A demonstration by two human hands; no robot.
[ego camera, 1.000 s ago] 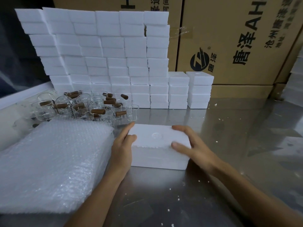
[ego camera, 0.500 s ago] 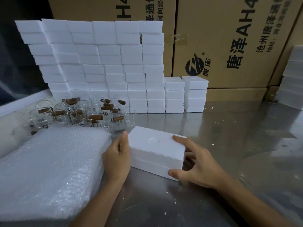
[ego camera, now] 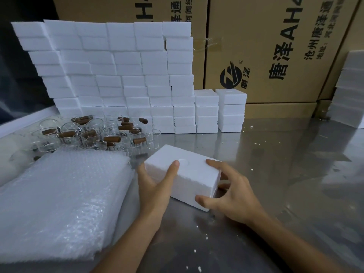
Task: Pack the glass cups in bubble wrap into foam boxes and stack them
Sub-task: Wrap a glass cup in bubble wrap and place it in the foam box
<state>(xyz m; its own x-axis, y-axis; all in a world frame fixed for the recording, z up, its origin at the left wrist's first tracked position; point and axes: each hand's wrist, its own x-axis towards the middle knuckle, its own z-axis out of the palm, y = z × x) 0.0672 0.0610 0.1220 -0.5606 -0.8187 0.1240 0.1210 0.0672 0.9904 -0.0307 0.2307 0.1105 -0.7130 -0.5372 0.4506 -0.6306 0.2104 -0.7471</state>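
From the head camera, a closed foam box (ego camera: 184, 175) sits on the steel table (ego camera: 275, 174), skewed with one corner toward the viewer. The left hand (ego camera: 152, 186) clasps its near-left side, fingers curled over the top edge. The right hand (ego camera: 234, 196) has spread fingers on top and thumb at the lower corner, a grip suited to lifting it toward the stack (ego camera: 118, 75) behind. Loose cups (ego camera: 90, 133) wait by the bubble wrap (ego camera: 59, 203), within reach for wrapping. Whether the box is clear of the table is hard to tell. A second ago it lay square; both hands have since turned it.
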